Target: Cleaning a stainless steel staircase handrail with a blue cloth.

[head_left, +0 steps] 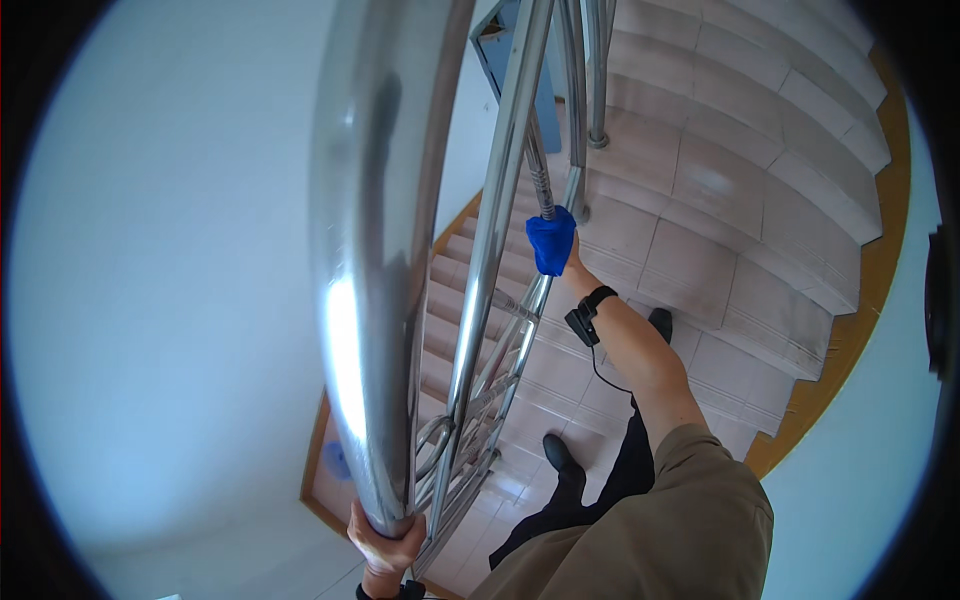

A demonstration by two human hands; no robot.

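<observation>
Blue cloth sits bunched in the right hand, pressed against a slanted steel baluster of the stair railing, above the tiled steps. It looks soft, light and limp, so it should fold around the round bar easily; a grip that wraps it fully around the tube would likely keep it from slipping on the polished metal. The fingers are hidden under the fabric, but they seem curled around it and the bar together. The left hand is low in the picture, fingers closed around the thick top handrail, thumb across the front. That rail looks rigid, smooth and shiny, probably slick under a bare palm. 2 black shoes stand on the steps below.
</observation>
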